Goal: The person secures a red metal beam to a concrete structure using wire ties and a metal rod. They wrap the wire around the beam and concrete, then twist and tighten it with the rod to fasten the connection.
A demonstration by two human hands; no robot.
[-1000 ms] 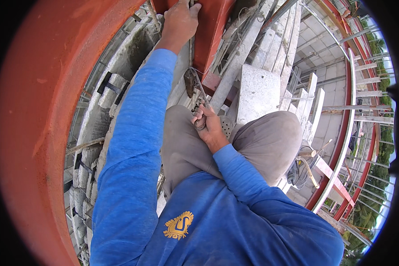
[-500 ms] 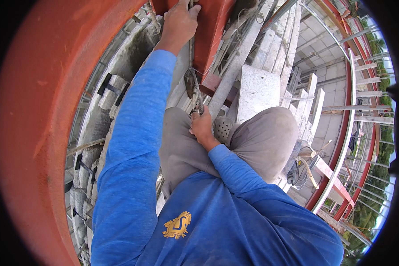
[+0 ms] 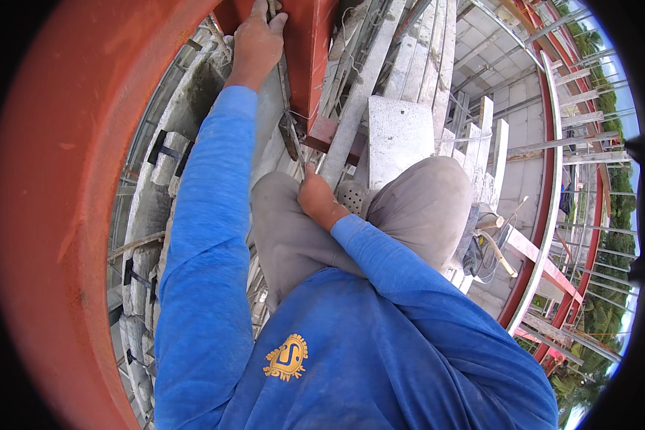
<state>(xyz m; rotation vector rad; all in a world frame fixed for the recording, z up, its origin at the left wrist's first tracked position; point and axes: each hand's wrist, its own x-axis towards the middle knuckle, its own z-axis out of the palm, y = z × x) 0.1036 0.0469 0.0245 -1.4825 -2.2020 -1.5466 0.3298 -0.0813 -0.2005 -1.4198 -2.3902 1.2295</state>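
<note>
My left hand (image 3: 256, 46) is raised at the top of the view, closed against a red steel beam (image 3: 312, 57). A thin grey bar (image 3: 284, 82) runs down from between its thumb and fingers along the beam's left side. Lower down, between my knees, my right hand (image 3: 319, 197) makes a fist with the thumb up. It grips the lower end of a slim, rod-like piece (image 3: 295, 140) beside the beam's lower tip. Whether this piece and the bar are one, I cannot tell. My right fingers are mostly hidden from above.
A large red steel member (image 3: 57, 215) curves close along my left. Grey planks (image 3: 416, 61) and a pale speckled board (image 3: 400, 140) lie ahead of my knees. Rough concrete edging (image 3: 147, 215) runs at left. Block wall (image 3: 512, 107), red beams and scaffold poles stand at right.
The view has shifted, so things sit further left. My right hand has turned thumb-up, and the slim piece above it looks straighter. My left hand stays on the beam.
</note>
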